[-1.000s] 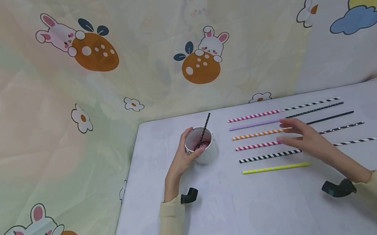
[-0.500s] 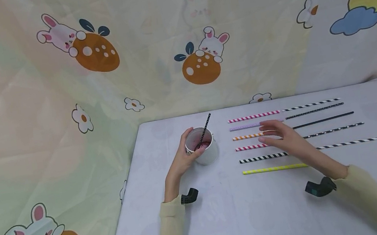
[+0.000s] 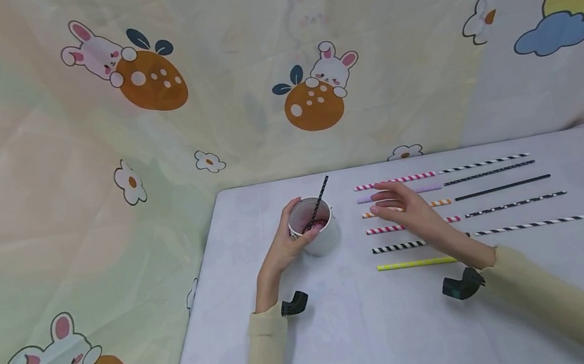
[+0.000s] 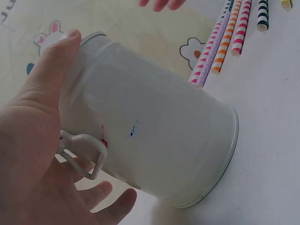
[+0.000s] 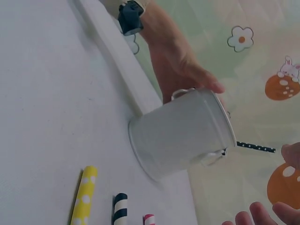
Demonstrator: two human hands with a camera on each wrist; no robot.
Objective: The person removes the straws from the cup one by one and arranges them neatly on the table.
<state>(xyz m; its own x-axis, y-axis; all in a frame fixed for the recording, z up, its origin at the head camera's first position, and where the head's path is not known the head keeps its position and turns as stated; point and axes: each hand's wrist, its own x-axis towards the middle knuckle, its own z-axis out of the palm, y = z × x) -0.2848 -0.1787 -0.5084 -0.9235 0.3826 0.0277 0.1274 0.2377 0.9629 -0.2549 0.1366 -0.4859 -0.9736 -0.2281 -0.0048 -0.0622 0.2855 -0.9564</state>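
My left hand (image 3: 280, 251) grips a white pail (image 3: 326, 241), thumb and fingers curled round its rim. The pail stands at the left of the table, and a black dotted paper straw (image 3: 322, 192) leans inside it. The left wrist view shows a small handle lug (image 4: 96, 157) on the pail beside my palm. My right hand (image 3: 406, 209) hangs over the near column of straws with loosely bent, parted fingers and nothing between them. It partly covers the pink striped (image 3: 420, 176), purple (image 3: 429, 188), orange striped (image 3: 440, 202) and red striped straws (image 3: 386, 229).
A black-and-white striped straw (image 3: 398, 247) and a yellow straw (image 3: 414, 264) lie nearer me. To the right is a second column of black-patterned straws, including a plain black one (image 3: 502, 187). A printed curtain (image 3: 233, 90) rises behind the white table (image 3: 372, 340).
My right hand has moved left across the straws toward the pail, fingers still parted. My left hand, the pail and the straws have stayed in place.
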